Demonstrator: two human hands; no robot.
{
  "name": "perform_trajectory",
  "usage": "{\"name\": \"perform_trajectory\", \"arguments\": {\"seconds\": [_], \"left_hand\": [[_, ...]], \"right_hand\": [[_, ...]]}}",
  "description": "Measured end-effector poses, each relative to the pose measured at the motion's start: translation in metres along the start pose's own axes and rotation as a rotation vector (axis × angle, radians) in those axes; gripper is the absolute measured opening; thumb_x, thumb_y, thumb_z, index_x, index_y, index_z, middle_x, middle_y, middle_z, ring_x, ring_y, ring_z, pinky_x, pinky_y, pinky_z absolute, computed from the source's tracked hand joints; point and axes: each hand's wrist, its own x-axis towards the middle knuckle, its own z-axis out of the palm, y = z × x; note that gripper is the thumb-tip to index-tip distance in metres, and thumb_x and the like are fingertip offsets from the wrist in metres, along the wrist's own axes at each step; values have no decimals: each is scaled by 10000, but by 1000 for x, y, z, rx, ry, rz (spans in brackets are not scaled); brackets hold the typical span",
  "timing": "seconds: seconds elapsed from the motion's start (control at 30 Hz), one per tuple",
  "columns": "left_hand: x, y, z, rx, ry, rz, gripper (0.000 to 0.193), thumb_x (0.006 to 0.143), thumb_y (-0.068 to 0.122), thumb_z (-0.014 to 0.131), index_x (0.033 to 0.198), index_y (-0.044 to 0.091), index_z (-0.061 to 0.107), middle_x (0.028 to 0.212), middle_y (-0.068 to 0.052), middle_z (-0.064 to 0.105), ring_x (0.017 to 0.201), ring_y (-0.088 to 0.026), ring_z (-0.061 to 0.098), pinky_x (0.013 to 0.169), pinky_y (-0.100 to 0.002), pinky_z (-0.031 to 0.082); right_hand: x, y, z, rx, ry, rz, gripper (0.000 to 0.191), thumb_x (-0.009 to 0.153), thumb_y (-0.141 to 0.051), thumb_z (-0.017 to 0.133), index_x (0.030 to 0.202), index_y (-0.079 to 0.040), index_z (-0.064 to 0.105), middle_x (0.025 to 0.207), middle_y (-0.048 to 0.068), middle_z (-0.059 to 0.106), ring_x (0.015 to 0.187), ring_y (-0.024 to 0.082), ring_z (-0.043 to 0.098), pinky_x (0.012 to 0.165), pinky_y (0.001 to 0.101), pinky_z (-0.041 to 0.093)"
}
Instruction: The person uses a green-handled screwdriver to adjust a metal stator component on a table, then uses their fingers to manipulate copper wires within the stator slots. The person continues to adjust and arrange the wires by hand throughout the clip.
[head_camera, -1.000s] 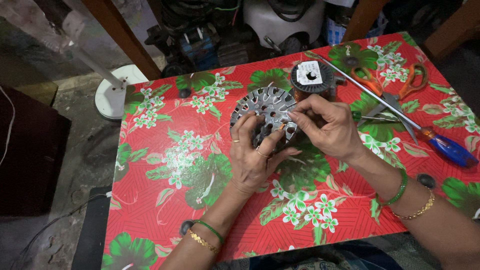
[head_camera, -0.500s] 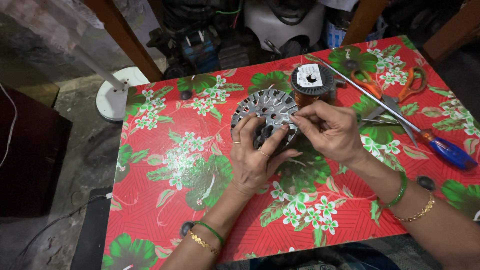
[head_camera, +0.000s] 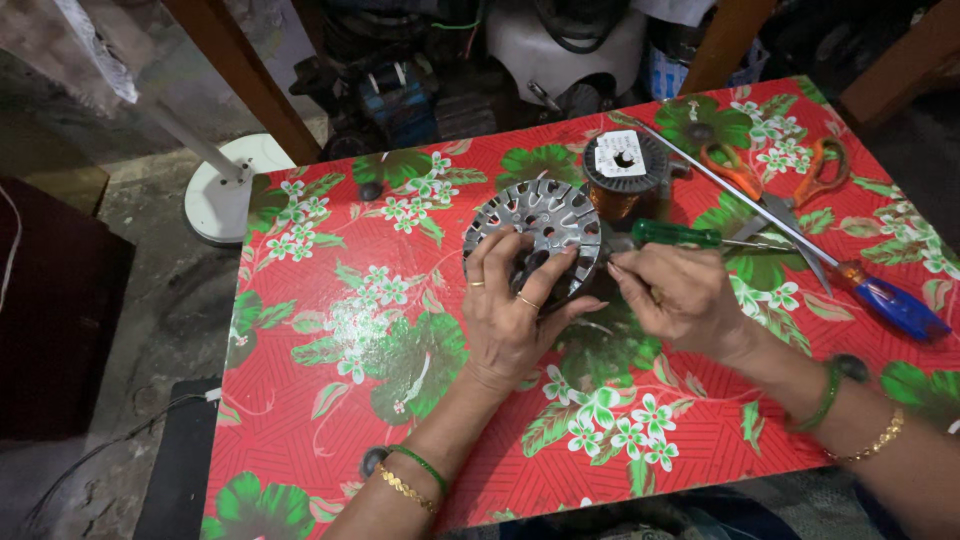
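My left hand (head_camera: 510, 315) is curled over the near rim of a round metal motor stator (head_camera: 540, 235), its dull grey laminated face cut with radial slots; it sits near the middle of the table (head_camera: 330, 330), whose glossy red oilcloth is printed with white flowers and green leaves. My right hand (head_camera: 680, 300) is pinched at the stator's right edge, fingertips closed together; what they grip is too small to tell. Just behind lies a spool of copper wire (head_camera: 625, 175) with a black flange, a green-handled screwdriver (head_camera: 675, 235), orange-handled scissors (head_camera: 770, 185) and a long blue-handled screwdriver (head_camera: 890, 305).
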Motion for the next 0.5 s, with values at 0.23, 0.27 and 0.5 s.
{"name": "perform_trajectory", "arguments": {"seconds": [0.23, 0.27, 0.5], "left_hand": [[3, 1, -1, 6, 5, 4, 635, 762, 444, 878, 1306, 193, 666, 1283, -166, 540, 1282, -406, 522, 1101, -533, 468], [3, 1, -1, 7, 3, 2, 631, 768, 441, 877, 1308, 191, 668, 1280, -163, 542, 1283, -404, 523, 1101, -531, 469], [2, 3, -3, -14, -28, -37, 648, 754, 426, 879, 1322, 192, 673, 1264, -146, 555, 1289, -394, 524, 1105, -514, 470]], "right_hand": [[-8, 6, 9, 21, 7, 37, 175, 835, 44, 703, 1006, 32, 667, 882, 164, 713, 739, 287, 723, 654, 371, 552], [-10, 5, 12, -11, -13, 19, 187, 807, 44, 709, 986, 27, 658, 858, 159, 694, 733, 301, 711, 642, 383, 544], [-17, -4, 23, -195, -176, 15, 214, 707, -62, 787, 835, -45, 616, 734, 110, 564, 657, 321, 636, 534, 431, 476]]}}
